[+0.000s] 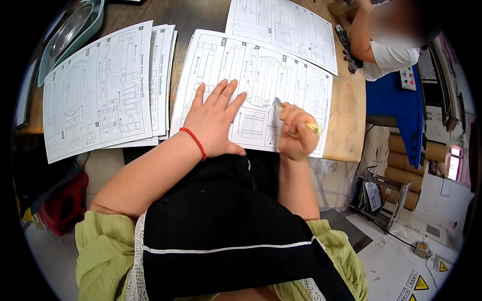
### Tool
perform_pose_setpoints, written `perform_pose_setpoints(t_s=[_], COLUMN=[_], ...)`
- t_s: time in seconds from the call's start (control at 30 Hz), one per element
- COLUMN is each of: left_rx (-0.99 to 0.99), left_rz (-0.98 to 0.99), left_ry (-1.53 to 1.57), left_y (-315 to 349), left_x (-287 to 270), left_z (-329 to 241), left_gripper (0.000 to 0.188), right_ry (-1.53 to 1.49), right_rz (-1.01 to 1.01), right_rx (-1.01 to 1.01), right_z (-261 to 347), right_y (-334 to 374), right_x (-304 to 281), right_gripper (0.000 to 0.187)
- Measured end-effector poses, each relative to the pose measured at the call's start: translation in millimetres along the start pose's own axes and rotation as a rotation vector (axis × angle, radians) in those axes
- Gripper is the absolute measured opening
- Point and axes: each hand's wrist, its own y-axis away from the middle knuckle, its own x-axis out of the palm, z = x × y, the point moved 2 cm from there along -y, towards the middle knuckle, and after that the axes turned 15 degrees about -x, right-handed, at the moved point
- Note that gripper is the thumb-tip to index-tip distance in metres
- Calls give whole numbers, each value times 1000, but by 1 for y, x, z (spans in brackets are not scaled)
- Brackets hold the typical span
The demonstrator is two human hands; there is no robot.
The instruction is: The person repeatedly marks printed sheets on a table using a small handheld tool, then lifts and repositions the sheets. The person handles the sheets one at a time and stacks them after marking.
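My left hand (213,118) lies flat, fingers spread, on a stack of printed sheets (211,57) covered in line drawings of hardware parts. Its thumb reaches the stack's near edge, and a red cord circles the wrist. Over the right part of the same stack, my right hand (298,133) is closed in a fist around a small tool (315,128). A yellowish handle end sticks out on one side of the fist and a grey metal tip on the other. The fingers hide the rest, so its exact kind cannot be told.
More printed sheets (100,95) lie at the left in an uneven pile, and others (283,30) at the back. A teal tray (44,75) with a metal dish sits at the far left. Another person (394,60) in white is across at the right, beside a blue surface (391,105).
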Motion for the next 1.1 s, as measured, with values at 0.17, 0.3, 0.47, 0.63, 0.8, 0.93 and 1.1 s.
perform_pose_setpoints(t_s=[0.17, 0.3, 0.47, 0.63, 0.8, 0.93, 1.1], left_rx=[85, 213, 247, 250, 249, 218, 207], left_rz=[44, 53, 62, 51, 49, 15, 17], left_ry=[24, 43, -27, -5, -3, -11, -17], left_y=[-11, -27, -31, -31, -32, -32, -31], left_x=[-10, 21, 35, 36, 37, 38, 41], left_z=[-47, -75, -80, -81, -82, -82, -83], left_gripper=[115, 113, 112, 112, 110, 108, 107], right_ry=[74, 83, 20, 1, 64, 110, 174], right_rz=[-77, -66, -85, -80, -52, 27, 96], right_rx=[26, 17, 55, 53, 41, 126, 208], right_z=[27, 23, -10, -36, -42, -40, -2], right_y=[-6, -35, -74, -104, -100, -100, -52], right_x=[-49, -57, -74, -82, -80, -75, -75], right_gripper=[20, 22, 24, 22, 22, 20, 15])
